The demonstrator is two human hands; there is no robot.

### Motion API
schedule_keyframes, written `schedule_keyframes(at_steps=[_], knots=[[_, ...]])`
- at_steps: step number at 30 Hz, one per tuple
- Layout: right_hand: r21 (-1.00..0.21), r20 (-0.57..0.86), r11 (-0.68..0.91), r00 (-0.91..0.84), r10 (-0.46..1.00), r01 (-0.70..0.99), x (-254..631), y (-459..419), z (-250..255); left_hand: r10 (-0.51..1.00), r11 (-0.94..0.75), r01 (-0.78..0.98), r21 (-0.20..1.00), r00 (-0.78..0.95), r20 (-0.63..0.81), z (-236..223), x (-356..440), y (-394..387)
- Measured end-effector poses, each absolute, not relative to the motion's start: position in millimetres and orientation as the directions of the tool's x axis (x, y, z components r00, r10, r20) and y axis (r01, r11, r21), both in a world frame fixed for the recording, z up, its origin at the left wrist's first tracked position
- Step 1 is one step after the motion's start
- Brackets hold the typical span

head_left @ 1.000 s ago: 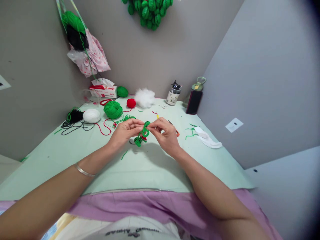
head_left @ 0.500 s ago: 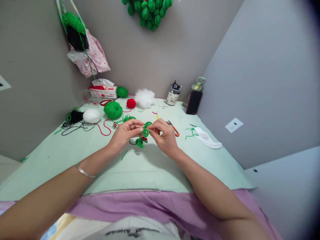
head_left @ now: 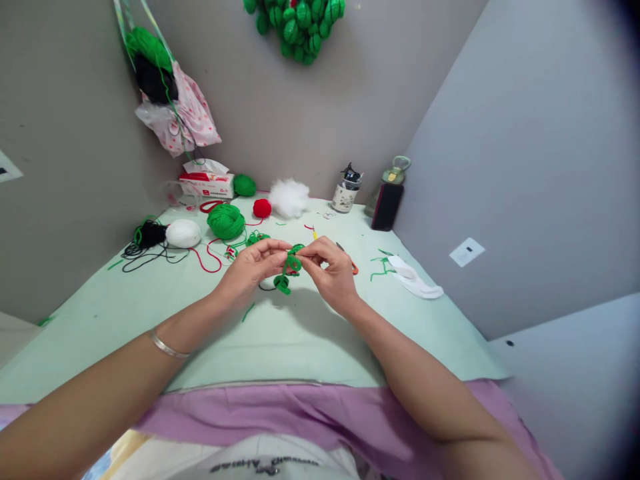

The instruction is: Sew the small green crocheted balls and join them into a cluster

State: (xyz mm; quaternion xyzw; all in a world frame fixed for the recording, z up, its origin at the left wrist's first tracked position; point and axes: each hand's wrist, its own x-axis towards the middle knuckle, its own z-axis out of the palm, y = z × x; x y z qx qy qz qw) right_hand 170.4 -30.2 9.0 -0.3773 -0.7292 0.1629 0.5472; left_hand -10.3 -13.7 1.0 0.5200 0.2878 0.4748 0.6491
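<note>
Between my two hands, above the middle of the table, hangs a green crochet piece (head_left: 293,263) with curled loops and a small rounded end at its bottom. My left hand (head_left: 257,263) pinches its upper left side between thumb and fingers. From the other side, my right hand (head_left: 327,267) has thumb and forefinger closed on the piece's right edge. Whether a needle or hook sits in those fingertips is too small to tell. Scissors (head_left: 355,268) with orange handles lie partly hidden behind my right hand.
Along the back are a green yarn ball (head_left: 226,221), white yarn (head_left: 183,233), black yarn (head_left: 151,235), a red yarn ball (head_left: 262,208), white stuffing (head_left: 290,198), a tissue box (head_left: 207,183), a jar (head_left: 345,195) and a phone (head_left: 388,207) against a bottle (head_left: 397,172). A white cloth piece (head_left: 415,279) lies right.
The green piece's hanging end swings and turns a little between my hands. My right fingers shift slightly at its edge; both hands stay in nearly the same place.
</note>
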Motion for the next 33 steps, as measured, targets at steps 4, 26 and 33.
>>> schedule_keyframes(at_steps=[4,26,33], knots=[[-0.634,0.682,0.673,-0.134,0.719,0.382,170.8,-30.4,8.3,0.924,0.030,-0.317,0.948,0.370,0.094,2.6,-10.0,-13.6],[-0.546,0.735,0.716,-0.161,0.659,0.435,167.1,-32.6,4.1,0.914,-0.112,-0.221,0.969,0.360,0.187,2.3,-6.3,-17.2],[-0.568,0.741,0.693,-0.091,0.666,0.443,168.1,-31.1,2.6,0.895,-0.083,-0.242,0.967,0.409,0.179,4.8,-2.6,-23.4]])
